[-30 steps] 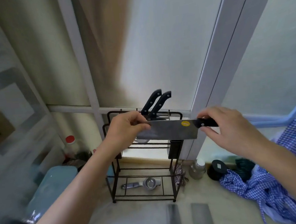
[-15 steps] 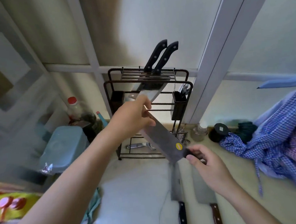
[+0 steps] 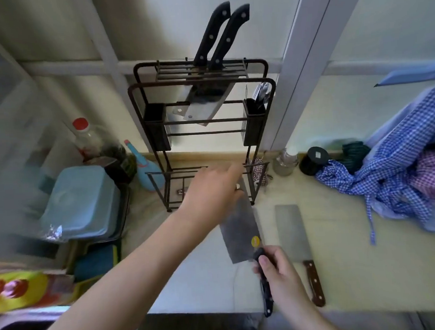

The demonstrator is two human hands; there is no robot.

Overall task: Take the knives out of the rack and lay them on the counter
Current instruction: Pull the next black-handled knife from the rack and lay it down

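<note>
The cleaver (image 3: 240, 230) you are carrying is a broad slab of steel with a yellow sticker near the handle, so expect it to feel heavy and blade-forward, stiff, and slick on its flat faces. Your right hand (image 3: 280, 271) is wrapped around its black handle, which is the right place to hold it. Your left hand (image 3: 213, 191) rests with loose, half-spread fingers at the far tip of the blade, steadying it; keep those fingers on the spine or the flat, away from the edge.

The cleaver hangs low over the surface (image 3: 344, 233), just in front of the rack (image 3: 200, 83), beside a wooden-handled cleaver (image 3: 293, 234) already lying flat. Part of another black handle shows under your right hand. The surface looks smooth and pale, so a blade may slide; set it down flat.

Two black-handled knives (image 3: 221, 35) stand in the rack's top slots. Right of the rack lies checked cloth (image 3: 392, 178); left of it, a blue tub (image 3: 80, 200) and bottles.
</note>
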